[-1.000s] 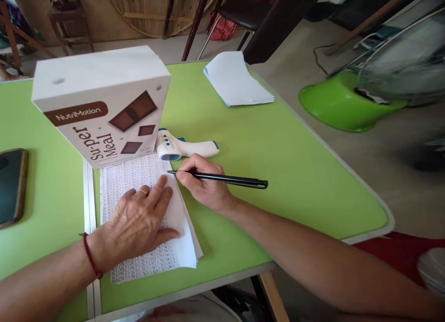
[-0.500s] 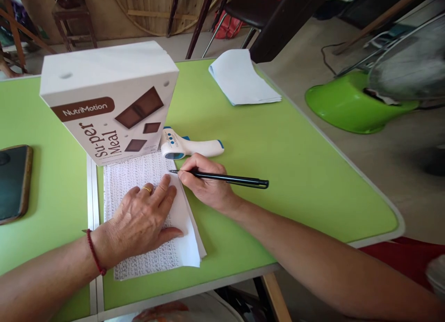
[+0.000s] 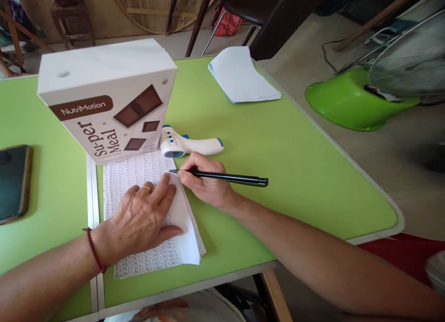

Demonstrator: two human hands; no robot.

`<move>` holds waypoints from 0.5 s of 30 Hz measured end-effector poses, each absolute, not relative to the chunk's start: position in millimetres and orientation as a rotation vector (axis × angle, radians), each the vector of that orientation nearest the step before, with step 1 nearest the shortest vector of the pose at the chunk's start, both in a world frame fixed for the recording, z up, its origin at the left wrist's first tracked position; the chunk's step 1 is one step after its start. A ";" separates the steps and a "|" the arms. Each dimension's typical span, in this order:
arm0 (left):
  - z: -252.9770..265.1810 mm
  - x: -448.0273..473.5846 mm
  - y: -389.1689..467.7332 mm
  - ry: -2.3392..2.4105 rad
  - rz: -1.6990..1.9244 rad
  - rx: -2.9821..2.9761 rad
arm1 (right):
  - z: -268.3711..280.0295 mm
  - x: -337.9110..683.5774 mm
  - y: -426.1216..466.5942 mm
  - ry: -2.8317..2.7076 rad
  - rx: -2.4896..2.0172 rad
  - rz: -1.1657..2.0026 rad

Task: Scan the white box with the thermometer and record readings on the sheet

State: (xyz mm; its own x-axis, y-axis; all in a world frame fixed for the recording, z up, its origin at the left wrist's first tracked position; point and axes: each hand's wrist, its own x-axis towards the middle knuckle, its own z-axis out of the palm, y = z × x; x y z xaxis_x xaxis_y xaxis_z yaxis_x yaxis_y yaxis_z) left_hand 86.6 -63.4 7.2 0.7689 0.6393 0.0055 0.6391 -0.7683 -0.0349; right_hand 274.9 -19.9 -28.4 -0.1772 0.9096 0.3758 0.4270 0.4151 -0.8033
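Note:
My left hand [image 3: 139, 220] lies flat, fingers spread, on a stack of white sheets [image 3: 139, 173] covered with rows of handwriting; it wears a gold ring and a red cord at the wrist. My right hand [image 3: 203, 180] grips a black pen [image 3: 229, 177] with its tip touching the sheet's right edge, just beside my left fingertips. The sheets rest on a green table [image 3: 278, 160].
A white "Super Meal" box [image 3: 104, 99] stands right behind the sheets. A white and blue thermometer gun [image 3: 189, 146] lies beside it. Folded white papers [image 3: 239, 78] sit at the far edge, a dark phone [image 3: 12, 180] at left. A green fan base [image 3: 351, 102] stands on the floor.
The view has shifted slightly. Both hands stay in place on the sheet, the pen tip still at the paper's right edge.

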 end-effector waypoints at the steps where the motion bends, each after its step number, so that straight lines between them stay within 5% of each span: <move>1: 7.1 86.5 -63.3 -1.055 0.011 -2.926 | -28.2 274.9 -20.1 -1.775 -1.157 0.672; 15: 8.8 87.0 -62.0 -1.048 -0.006 -2.923 | -27.8 274.9 -19.9 -1.775 -1.185 0.671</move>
